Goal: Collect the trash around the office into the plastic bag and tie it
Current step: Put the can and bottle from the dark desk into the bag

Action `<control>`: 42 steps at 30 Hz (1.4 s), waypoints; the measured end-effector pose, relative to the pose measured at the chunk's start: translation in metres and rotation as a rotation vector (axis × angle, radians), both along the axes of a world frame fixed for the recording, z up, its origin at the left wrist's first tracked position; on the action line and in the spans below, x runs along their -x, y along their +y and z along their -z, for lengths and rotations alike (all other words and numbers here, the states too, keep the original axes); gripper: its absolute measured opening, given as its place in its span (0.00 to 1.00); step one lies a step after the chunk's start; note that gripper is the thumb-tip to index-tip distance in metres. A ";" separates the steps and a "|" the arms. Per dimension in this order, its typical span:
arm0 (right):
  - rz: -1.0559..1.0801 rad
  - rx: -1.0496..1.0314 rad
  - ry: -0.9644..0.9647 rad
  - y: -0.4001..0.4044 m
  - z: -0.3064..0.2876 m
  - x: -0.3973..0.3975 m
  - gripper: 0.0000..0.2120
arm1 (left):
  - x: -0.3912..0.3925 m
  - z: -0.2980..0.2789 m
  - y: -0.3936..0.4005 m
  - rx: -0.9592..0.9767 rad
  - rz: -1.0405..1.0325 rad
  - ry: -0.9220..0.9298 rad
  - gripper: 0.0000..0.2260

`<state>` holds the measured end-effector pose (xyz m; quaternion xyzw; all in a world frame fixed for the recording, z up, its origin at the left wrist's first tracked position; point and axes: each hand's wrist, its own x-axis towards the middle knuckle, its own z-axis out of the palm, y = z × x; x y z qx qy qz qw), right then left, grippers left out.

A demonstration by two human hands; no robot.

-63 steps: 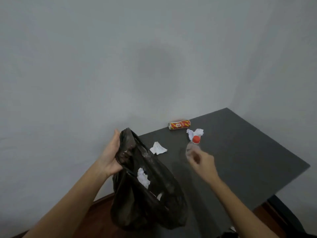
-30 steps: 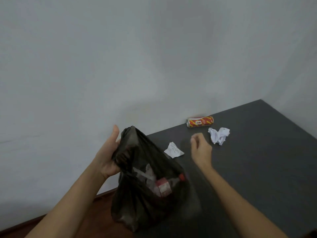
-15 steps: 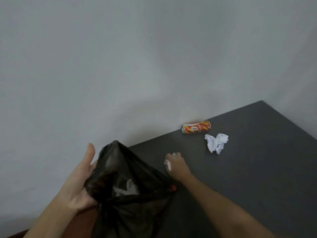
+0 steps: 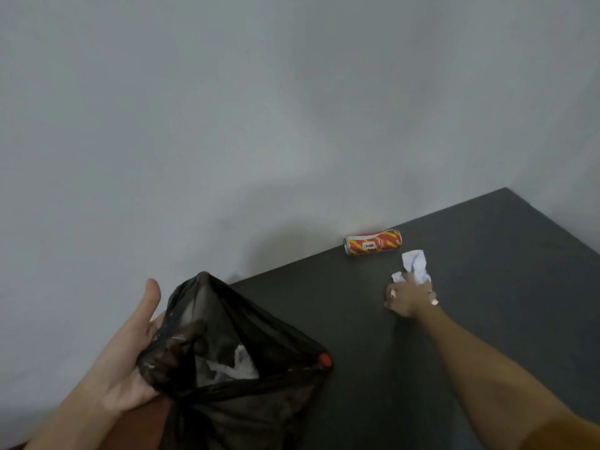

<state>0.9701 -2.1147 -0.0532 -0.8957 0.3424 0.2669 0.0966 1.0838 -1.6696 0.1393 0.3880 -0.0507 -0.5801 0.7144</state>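
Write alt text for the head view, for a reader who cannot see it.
A person's right hand reaches across a dark table and closes on crumpled white paper, while the left hand holds a black plastic bag open at the table's near edge. A red and yellow can lies on its side by the grey wall; white paper and a red cap show inside the bag.

dark grey table (image 4: 487, 287), plain grey wall (image 4: 227, 108), reddish-brown floor (image 4: 136, 430)

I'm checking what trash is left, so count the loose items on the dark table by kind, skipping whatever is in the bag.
Red-and-yellow striped drink can, lying on its side: 1
Crumpled white paper wad, under the right hand: at least 1
Total: 2
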 end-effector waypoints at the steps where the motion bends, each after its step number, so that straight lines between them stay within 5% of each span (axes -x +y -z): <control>1: 0.033 -0.001 -0.020 0.003 0.003 0.000 0.24 | -0.003 -0.001 -0.006 0.038 0.028 0.007 0.41; 5: 0.078 -0.219 -0.332 0.033 -0.006 0.011 0.06 | -0.009 0.006 -0.015 0.142 0.074 0.032 0.41; 8: 0.578 -1.009 -0.936 0.078 -0.051 0.021 0.07 | -0.009 0.003 -0.028 0.050 -0.003 0.064 0.36; 10: 0.556 -1.561 -0.933 0.135 -0.075 0.016 0.16 | -0.002 -0.004 -0.010 0.009 -0.076 0.114 0.33; 12: 0.340 -1.780 -0.741 0.201 -0.099 0.008 0.10 | 0.002 -0.010 -0.013 0.038 -0.087 0.089 0.32; 16: -0.176 -1.283 -0.408 0.317 -0.091 -0.013 0.14 | 0.013 -0.011 -0.018 -0.185 -0.304 0.082 0.31; 18: -0.440 -0.933 -0.473 0.333 -0.091 -0.005 0.17 | 0.019 -0.018 -0.015 -0.178 -0.306 0.059 0.32; 21: -0.081 -0.942 -0.767 0.317 -0.120 0.016 0.16 | 0.019 -0.027 -0.008 -0.177 -0.300 0.009 0.32; 23: 0.220 -0.576 -0.951 0.303 -0.115 0.028 0.16 | 0.018 -0.037 0.006 -0.145 -0.314 0.009 0.34; 25: 0.428 -0.371 -0.714 0.294 -0.097 0.035 0.31 | 0.022 -0.041 0.015 -0.154 -0.297 0.003 0.36; 28: 0.816 -0.839 -0.447 0.285 -0.048 0.029 0.57 | 0.025 -0.038 0.012 -0.145 -0.256 -0.030 0.36; 30: 1.107 -1.134 -0.522 0.289 -0.035 0.031 0.45 | 0.036 -0.046 0.017 -0.096 -0.226 -0.042 0.37; 32: 1.235 -1.171 -0.721 0.281 -0.033 0.028 0.23 | 0.042 -0.057 0.022 -0.059 -0.185 -0.039 0.39; 35: 0.992 -1.059 -0.922 0.259 -0.051 0.006 0.29 | 0.044 -0.074 0.029 0.048 -0.057 -0.066 0.41; 38: 0.619 -0.948 -0.723 0.250 -0.065 -0.020 0.41 | 0.046 -0.072 0.039 0.187 0.003 -0.119 0.38; 42: 0.563 -0.824 -0.570 0.237 -0.068 -0.030 0.04 | 0.039 -0.072 0.048 0.188 0.041 -0.162 0.37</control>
